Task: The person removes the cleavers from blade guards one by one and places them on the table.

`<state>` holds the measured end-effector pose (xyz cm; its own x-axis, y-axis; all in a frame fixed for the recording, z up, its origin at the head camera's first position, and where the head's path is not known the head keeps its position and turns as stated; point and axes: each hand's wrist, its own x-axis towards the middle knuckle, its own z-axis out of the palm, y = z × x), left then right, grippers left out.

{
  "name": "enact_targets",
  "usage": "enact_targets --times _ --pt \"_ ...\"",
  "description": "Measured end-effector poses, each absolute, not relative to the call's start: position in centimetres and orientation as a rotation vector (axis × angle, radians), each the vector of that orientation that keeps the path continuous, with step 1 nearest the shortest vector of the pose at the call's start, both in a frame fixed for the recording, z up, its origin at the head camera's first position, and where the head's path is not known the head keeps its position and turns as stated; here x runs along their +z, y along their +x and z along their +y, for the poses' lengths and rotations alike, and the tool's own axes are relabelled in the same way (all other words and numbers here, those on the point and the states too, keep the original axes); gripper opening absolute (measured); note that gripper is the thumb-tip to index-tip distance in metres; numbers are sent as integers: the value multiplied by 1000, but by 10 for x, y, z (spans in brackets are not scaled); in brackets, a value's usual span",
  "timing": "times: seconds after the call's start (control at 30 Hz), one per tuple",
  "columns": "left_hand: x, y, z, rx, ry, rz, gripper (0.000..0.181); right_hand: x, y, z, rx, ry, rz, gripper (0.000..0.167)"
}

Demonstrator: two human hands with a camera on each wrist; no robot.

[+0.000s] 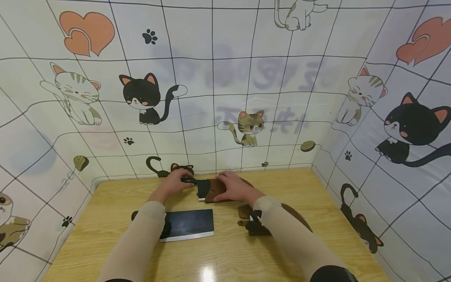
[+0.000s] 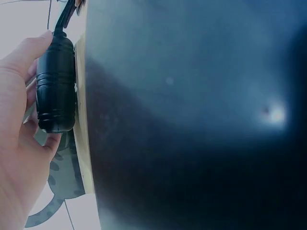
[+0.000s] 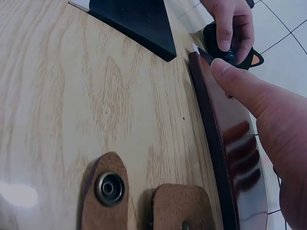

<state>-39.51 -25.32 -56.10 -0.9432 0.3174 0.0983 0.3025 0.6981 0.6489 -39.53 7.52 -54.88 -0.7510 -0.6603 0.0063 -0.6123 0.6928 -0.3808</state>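
At the back of the table, my left hand (image 1: 174,182) grips the ribbed black handle (image 2: 56,84) of a cleaver (image 1: 203,188). Part of its dark blade shows; the rest lies inside a brown leather sheath (image 1: 212,191). My right hand (image 1: 237,188) holds that sheath from above, its thumb on the near side and its other fingers toward the far edge. In the right wrist view the thumb (image 3: 240,84) lies over the glossy sheath, with the left hand (image 3: 232,24) at the handle beyond. Where the right fingertips end is hidden there.
A second cleaver (image 1: 190,223), dark-bladed with a pale edge, lies front left under my left forearm. Front right, partly under my right forearm, lies another brown sheath (image 1: 296,215); its strap carries a metal snap (image 3: 110,189). A cat-patterned cloth (image 1: 229,82) surrounds the wooden table (image 1: 225,254).
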Motion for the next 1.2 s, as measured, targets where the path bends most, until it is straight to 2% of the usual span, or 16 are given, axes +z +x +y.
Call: enact_targets --times 0.5,0.93,1.2 --pt "-561 -393 -244 1092 471 2799 49 -569 -403 59 -492 -1060 2771 114" --pt "-563 -392 -240 1108 394 2824 44 -570 -395 54 -470 -1037 2807 124" --pt "-564 -392 -238 1101 403 2864 40 -572 -395 53 -470 -1047 2815 122"
